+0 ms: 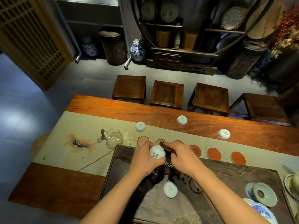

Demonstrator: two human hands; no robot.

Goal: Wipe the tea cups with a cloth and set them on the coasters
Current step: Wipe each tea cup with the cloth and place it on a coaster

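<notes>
the room was dim; warm overhead light fell on the table, cool glare washed the floor, edges bowed and blurred.

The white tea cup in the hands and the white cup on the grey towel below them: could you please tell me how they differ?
The white painted tea cup is held above the dark tea tray by the left hand, with the right hand pressing a dark brown cloth against it. The white cup on the grey towel rests untouched, upside down with its foot ring up. Both are small white porcelain cups, neither on a coaster.
</notes>
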